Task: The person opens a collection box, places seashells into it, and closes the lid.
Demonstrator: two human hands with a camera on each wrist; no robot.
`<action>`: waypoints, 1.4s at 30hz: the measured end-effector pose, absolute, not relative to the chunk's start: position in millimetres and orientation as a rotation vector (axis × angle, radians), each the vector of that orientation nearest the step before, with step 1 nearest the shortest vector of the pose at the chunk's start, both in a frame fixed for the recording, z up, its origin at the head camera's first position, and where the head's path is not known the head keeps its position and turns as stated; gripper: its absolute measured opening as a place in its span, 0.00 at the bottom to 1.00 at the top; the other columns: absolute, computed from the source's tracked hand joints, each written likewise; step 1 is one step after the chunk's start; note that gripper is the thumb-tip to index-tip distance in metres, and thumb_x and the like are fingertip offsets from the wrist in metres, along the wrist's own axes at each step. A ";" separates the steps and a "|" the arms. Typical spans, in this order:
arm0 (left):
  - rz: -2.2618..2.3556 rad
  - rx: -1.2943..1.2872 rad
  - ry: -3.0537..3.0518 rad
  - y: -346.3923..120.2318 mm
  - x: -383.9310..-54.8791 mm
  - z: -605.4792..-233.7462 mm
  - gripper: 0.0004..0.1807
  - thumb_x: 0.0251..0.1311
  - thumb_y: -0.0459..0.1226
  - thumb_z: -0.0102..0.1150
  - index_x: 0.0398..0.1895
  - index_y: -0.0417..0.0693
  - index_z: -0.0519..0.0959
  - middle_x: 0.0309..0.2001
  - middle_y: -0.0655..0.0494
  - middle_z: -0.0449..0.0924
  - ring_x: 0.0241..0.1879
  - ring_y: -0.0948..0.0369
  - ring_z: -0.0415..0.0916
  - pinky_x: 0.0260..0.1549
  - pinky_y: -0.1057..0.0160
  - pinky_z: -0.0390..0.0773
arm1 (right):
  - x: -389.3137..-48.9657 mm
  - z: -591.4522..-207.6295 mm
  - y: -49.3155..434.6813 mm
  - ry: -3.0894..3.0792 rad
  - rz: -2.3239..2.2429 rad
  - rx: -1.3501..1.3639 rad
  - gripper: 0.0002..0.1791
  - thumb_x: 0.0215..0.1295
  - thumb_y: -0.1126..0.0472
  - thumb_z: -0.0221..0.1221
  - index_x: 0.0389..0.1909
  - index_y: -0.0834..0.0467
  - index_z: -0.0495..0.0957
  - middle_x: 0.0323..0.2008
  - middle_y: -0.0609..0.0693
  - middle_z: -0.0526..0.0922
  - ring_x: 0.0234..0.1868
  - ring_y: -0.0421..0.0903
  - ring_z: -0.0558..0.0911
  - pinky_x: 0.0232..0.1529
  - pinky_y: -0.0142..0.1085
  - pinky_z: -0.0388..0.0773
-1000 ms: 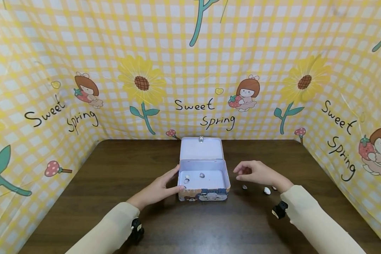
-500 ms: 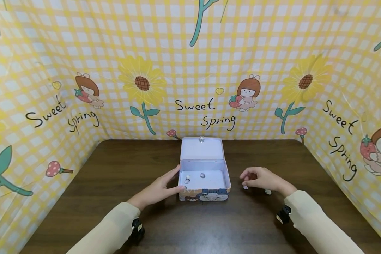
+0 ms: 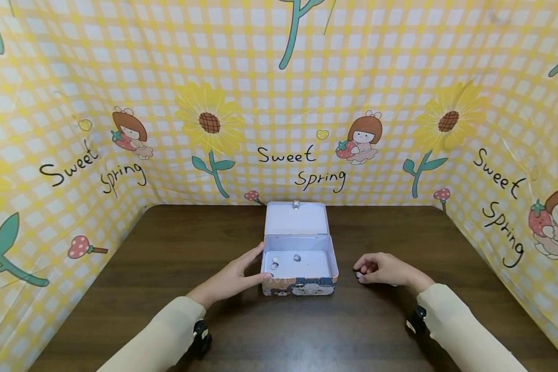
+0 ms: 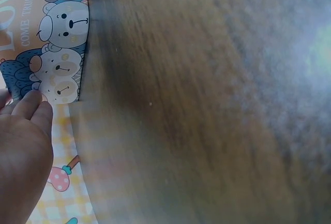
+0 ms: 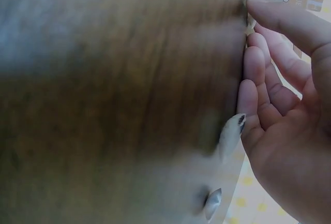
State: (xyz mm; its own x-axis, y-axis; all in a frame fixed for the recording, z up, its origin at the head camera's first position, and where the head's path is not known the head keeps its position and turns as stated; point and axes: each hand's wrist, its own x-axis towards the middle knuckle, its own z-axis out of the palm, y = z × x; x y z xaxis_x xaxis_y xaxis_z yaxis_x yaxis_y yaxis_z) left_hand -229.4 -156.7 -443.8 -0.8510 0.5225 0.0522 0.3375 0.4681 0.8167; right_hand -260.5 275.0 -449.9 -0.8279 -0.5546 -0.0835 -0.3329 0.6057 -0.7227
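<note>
An open tin box (image 3: 323, 289) with a white inside and cartoon bears on its outside stands mid-table, its lid tilted back. Several small seashells lie on its floor, one of them a greyish seashell (image 3: 297, 258). My left hand (image 3: 232, 276) holds the box by its left side, thumb at the front rim. To the right of the box, my right hand (image 3: 383, 269) is down at the table, thumb and index finger pinching a small seashell (image 3: 358, 275). In the right wrist view that shell is mostly covered by the fingertips, and the other fingers are curled.
Beneath the right palm lie a whitish shell (image 5: 231, 137) with a dark tip and another pale shell (image 5: 213, 203). The dark wooden table (image 3: 279, 330) meets a yellow checked cloth (image 3: 279, 103) at the back and sides.
My right hand has come down and slightly right, from above the table beside the box to the shell there, and now pinches it. The left hand and box have stayed put.
</note>
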 end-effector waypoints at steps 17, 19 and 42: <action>1.325 0.744 2.506 -156.5 -230.6 -444.6 0.47 0.68 0.51 0.62 0.82 0.54 0.46 0.80 0.51 0.42 0.76 0.50 0.47 0.68 0.41 0.56 | -262.1 -452.5 273.3 2.555 -1.034 -0.732 0.11 0.63 0.58 0.70 0.44 0.57 0.82 0.34 0.46 0.80 0.36 0.43 0.76 0.37 0.33 0.75; 1.323 0.743 2.506 -156.7 -230.5 -444.4 0.48 0.68 0.51 0.62 0.82 0.54 0.46 0.80 0.51 0.42 0.76 0.51 0.46 0.69 0.41 0.55 | -262.3 -452.7 273.2 2.559 -1.029 -0.737 0.11 0.63 0.58 0.70 0.43 0.57 0.82 0.34 0.46 0.80 0.35 0.43 0.77 0.37 0.33 0.75; 1.338 0.755 2.498 -157.5 -230.8 -444.1 0.48 0.67 0.50 0.63 0.82 0.53 0.47 0.80 0.50 0.43 0.76 0.50 0.48 0.69 0.42 0.55 | -261.6 -447.6 271.8 2.584 -1.004 -0.759 0.07 0.63 0.60 0.69 0.39 0.57 0.84 0.31 0.44 0.80 0.33 0.40 0.77 0.36 0.32 0.75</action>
